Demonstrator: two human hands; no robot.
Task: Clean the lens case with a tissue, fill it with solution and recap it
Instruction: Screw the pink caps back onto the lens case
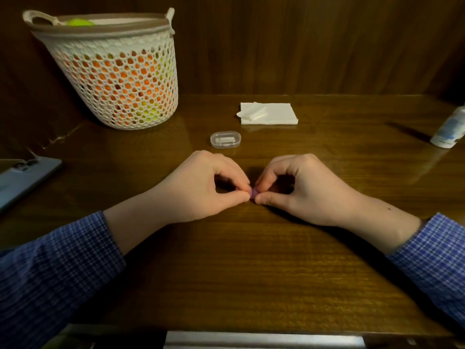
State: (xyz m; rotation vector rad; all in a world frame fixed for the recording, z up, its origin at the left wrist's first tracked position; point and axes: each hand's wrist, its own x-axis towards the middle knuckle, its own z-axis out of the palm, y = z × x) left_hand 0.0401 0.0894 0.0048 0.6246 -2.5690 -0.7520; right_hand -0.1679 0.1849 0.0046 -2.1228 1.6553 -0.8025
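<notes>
While both forearms lie flat on the worktop [251, 273] in blue checked sleeves [50, 268], the two hands meet at the middle with their wrists turned inward. The left hand [201, 187] curls its thumb and forefinger into a ring, and the right hand [304, 190] mirrors it, so the fingertips of both come together at one spot. Between those fingers [245, 196] sits a small purple lens case [253, 192], pinched from the left side by the left hand and from the right side by the right; only a sliver of it shows, and whether its caps are on cannot be told. The remaining fingers of each hand are folded under, and the hands rest on or just above the wood.

Just beyond the knuckles of the left hand lies a small clear plastic box [225, 139] with rounded ends, lid closed, something pale inside. Farther back and a little to the right lies a white folded tissue [269, 114], with a smaller rolled or folded piece on its left part. At the far right edge stands a white bottle [449, 129], partly cut off by the frame. At the left edge a grey phone [22, 180] lies face down. At the back left stands a white mesh basket [113, 71], orange and yellow-green things showing through its holes.
</notes>
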